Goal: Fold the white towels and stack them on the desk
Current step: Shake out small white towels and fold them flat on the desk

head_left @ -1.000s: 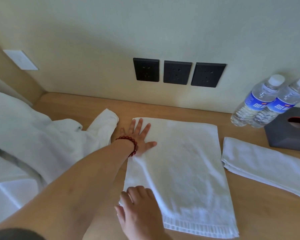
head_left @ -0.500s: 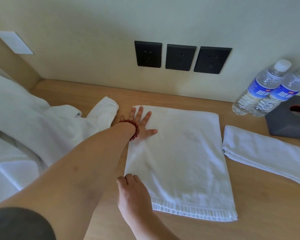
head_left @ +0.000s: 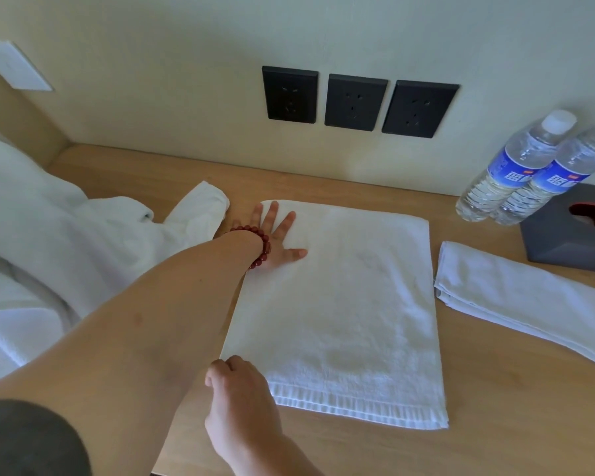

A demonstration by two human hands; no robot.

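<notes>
A white towel (head_left: 340, 304), folded into a rectangle, lies flat on the wooden desk (head_left: 495, 424) with its fringed hem toward me. My left hand (head_left: 275, 235), a red bead bracelet on its wrist, presses flat with spread fingers on the towel's far left corner. At the near left corner, my right hand (head_left: 241, 396) has its fingers curled over the towel's edge. A second white towel (head_left: 529, 304), folded into a long strip, lies on the desk to the right, apart from the first.
A heap of white fabric (head_left: 66, 235) covers the desk's left end and reaches almost to my left hand. Two water bottles (head_left: 516, 166) and a dark tissue box (head_left: 571, 231) stand at the back right. Three black sockets (head_left: 354, 101) are on the wall.
My right hand has slid left, off the top of the towel to its near left corner. My left hand has stayed flat on the far corner.
</notes>
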